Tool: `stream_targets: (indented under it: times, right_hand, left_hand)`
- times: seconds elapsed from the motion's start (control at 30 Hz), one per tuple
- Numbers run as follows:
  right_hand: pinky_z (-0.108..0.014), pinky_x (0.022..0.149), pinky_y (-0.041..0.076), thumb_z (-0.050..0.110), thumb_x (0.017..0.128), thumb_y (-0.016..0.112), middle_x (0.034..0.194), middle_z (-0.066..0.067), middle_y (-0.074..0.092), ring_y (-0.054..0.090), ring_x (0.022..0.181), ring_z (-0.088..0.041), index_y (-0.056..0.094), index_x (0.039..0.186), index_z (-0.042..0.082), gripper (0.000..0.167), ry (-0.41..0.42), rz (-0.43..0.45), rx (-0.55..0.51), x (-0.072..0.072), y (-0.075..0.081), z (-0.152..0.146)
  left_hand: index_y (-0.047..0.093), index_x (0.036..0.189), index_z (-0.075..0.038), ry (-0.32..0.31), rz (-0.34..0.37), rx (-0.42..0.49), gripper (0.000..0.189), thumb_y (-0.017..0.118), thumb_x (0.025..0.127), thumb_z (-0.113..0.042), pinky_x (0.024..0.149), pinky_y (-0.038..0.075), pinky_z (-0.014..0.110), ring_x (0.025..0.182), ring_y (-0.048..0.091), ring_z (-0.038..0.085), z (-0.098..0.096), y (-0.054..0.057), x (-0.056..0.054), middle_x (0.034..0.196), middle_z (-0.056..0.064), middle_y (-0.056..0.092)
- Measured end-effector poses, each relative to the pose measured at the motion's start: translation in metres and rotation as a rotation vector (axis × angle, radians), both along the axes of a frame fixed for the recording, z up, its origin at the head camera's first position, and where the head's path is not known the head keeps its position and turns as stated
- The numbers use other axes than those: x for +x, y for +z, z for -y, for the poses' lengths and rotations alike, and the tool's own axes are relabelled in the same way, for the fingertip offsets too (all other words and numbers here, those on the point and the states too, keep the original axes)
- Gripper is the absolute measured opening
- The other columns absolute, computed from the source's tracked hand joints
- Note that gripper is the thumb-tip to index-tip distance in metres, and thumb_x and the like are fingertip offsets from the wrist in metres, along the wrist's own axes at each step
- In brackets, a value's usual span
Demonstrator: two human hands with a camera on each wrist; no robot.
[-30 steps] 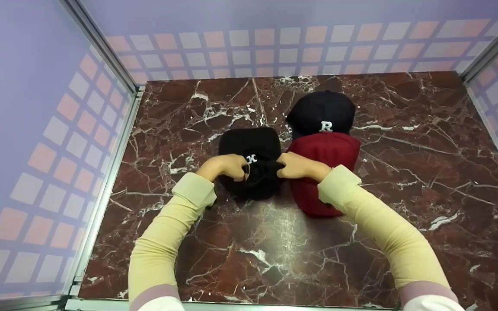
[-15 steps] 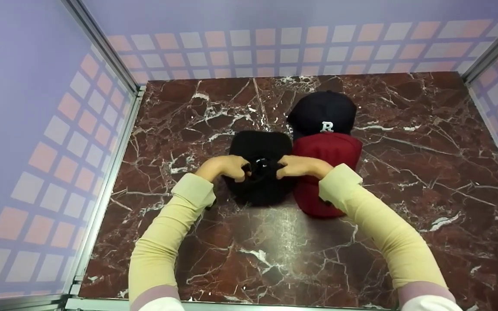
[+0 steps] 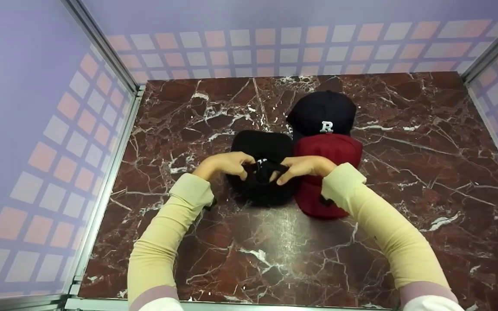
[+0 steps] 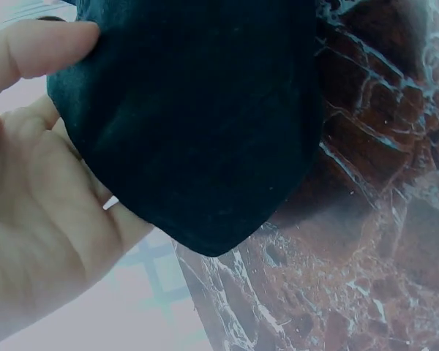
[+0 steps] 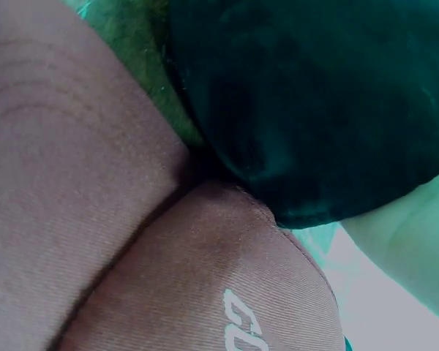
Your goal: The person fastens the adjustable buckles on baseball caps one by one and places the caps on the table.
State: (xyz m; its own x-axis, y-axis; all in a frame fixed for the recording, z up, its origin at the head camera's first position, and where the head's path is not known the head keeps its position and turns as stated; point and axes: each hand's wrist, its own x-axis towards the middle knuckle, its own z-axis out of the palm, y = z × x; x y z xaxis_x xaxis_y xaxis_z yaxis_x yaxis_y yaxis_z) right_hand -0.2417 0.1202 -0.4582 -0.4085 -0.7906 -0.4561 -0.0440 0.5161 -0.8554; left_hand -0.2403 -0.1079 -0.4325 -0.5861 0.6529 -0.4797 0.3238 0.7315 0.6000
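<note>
A black cap [image 3: 262, 142] with a small white mark lies in the middle of the table, under both hands in the head view. My left hand [image 3: 230, 164] grips its fabric from the left; in the left wrist view the left thumb [image 4: 55, 47] lies on the near face of the dark cloth, the other fingers behind. From the right, my right hand [image 3: 304, 167] holds the same cap, thumb and fingers about a fold of black material. The right wrist view shows the dark cap [image 5: 314, 110] with only a piece of that hand at the edge.
A red cap [image 3: 329, 149] sits right beside the black one, under the right wrist; white lettering [image 5: 243, 318] shows on it. Behind it stands a dark navy cap [image 3: 322, 110] with a white R. Patterned panels [image 3: 270, 47] border the marble table [image 3: 426, 142].
The black cap has shifted a little to the right, up against the red cap. Both hands have since drawn slightly closer together over it, and the right thumb now shows more.
</note>
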Motion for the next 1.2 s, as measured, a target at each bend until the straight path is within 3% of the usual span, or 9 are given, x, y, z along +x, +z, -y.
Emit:
stream_targets:
  times: [0.2, 0.3, 0.47, 0.57, 0.67, 0.73, 0.87, 1.03, 1.2]
  right_hand:
    - [-0.020, 0.076, 0.040, -0.001, 0.074, 0.055, 0.094, 0.003, 0.058, 0.047, 0.084, -0.007, 0.057, 0.106, -0.011, 0.034, 0.041, 0.114, -0.102, 0.000, 0.000, -0.004]
    - [-0.020, 0.074, 0.042, -0.003, 0.074, 0.053, 0.089, 0.005, 0.061, 0.052, 0.080, -0.007, 0.055, 0.106, -0.014, 0.035, 0.060, 0.173, -0.147, 0.001, 0.000, -0.005]
    - [-0.024, 0.084, 0.042, -0.004, 0.078, 0.052, 0.085, -0.001, 0.068, 0.062, 0.088, -0.014, 0.058, 0.101, -0.010, 0.024, 0.030, 0.282, -0.266, 0.002, 0.001, -0.007]
    - [-0.029, 0.085, 0.044, -0.005, 0.080, 0.051, 0.083, -0.007, 0.069, 0.063, 0.086, -0.018, 0.060, 0.094, -0.002, 0.017, -0.015, 0.349, -0.364, 0.003, 0.003, -0.007]
    - [-0.032, 0.081, 0.047, -0.004, 0.082, 0.049, 0.081, -0.009, 0.068, 0.064, 0.080, -0.021, 0.060, 0.090, 0.002, 0.014, -0.067, 0.401, -0.442, 0.004, 0.006, -0.006]
    - [-0.032, 0.077, 0.048, -0.002, 0.085, 0.048, 0.080, -0.009, 0.068, 0.064, 0.078, -0.021, 0.059, 0.089, 0.002, 0.012, -0.090, 0.413, -0.486, 0.004, 0.009, -0.005]
    - [-0.028, 0.070, 0.047, 0.003, 0.087, 0.048, 0.077, -0.007, 0.068, 0.064, 0.075, -0.019, 0.058, 0.087, 0.001, 0.010, -0.110, 0.400, -0.542, 0.005, 0.016, -0.004]
    - [-0.027, 0.066, 0.047, 0.011, 0.088, 0.051, 0.075, -0.008, 0.067, 0.063, 0.071, -0.018, 0.056, 0.085, 0.001, 0.011, -0.143, 0.394, -0.554, 0.009, 0.026, -0.002]
    - [-0.027, 0.063, 0.049, 0.012, 0.089, 0.048, 0.072, -0.008, 0.066, 0.062, 0.065, -0.017, 0.054, 0.084, 0.001, 0.014, -0.218, 0.378, -0.567, 0.014, 0.034, 0.001]
  left_hand:
    - [0.055, 0.092, 0.000, -0.006, 0.001, 0.118, 0.028, 0.057, 0.064, 0.001, 0.063, 0.033, 0.019, 0.071, 0.039, 0.011, 0.000, 0.001, 0.001, 0.077, -0.002, 0.044]
    - [0.055, 0.088, -0.001, -0.004, 0.005, 0.133, 0.024, 0.057, 0.065, 0.000, 0.061, 0.033, 0.019, 0.068, 0.038, 0.010, -0.002, 0.003, 0.003, 0.073, -0.004, 0.042]
    - [0.053, 0.086, -0.002, 0.000, 0.004, 0.119, 0.016, 0.057, 0.071, -0.006, 0.063, 0.032, 0.021, 0.068, 0.037, 0.011, -0.004, 0.003, 0.004, 0.072, -0.002, 0.040]
    - [0.056, 0.098, 0.002, 0.002, -0.005, 0.098, 0.025, 0.057, 0.076, -0.010, 0.074, 0.038, 0.024, 0.080, 0.046, 0.014, -0.005, 0.002, 0.003, 0.085, 0.004, 0.053]
    - [0.051, 0.116, 0.007, -0.005, -0.007, 0.080, 0.042, 0.056, 0.079, -0.013, 0.091, 0.039, 0.031, 0.102, 0.049, 0.020, -0.005, 0.003, 0.002, 0.113, 0.015, 0.056]
    - [0.046, 0.122, 0.008, -0.019, -0.008, 0.072, 0.049, 0.056, 0.080, -0.015, 0.096, 0.036, 0.035, 0.109, 0.047, 0.022, -0.005, 0.003, 0.002, 0.122, 0.019, 0.051]
    - [0.047, 0.122, 0.006, -0.043, -0.002, 0.051, 0.047, 0.054, 0.083, -0.017, 0.095, 0.037, 0.036, 0.103, 0.047, 0.021, -0.007, 0.005, 0.002, 0.119, 0.017, 0.053]
    - [0.045, 0.127, 0.001, -0.054, -0.017, 0.010, 0.049, 0.053, 0.084, -0.023, 0.099, 0.033, 0.034, 0.115, 0.045, 0.023, -0.007, 0.008, 0.002, 0.127, 0.015, 0.048]
    - [0.049, 0.124, -0.003, -0.063, -0.029, 0.005, 0.045, 0.052, 0.085, -0.025, 0.097, 0.035, 0.033, 0.106, 0.047, 0.019, -0.009, 0.008, 0.002, 0.122, 0.012, 0.052]
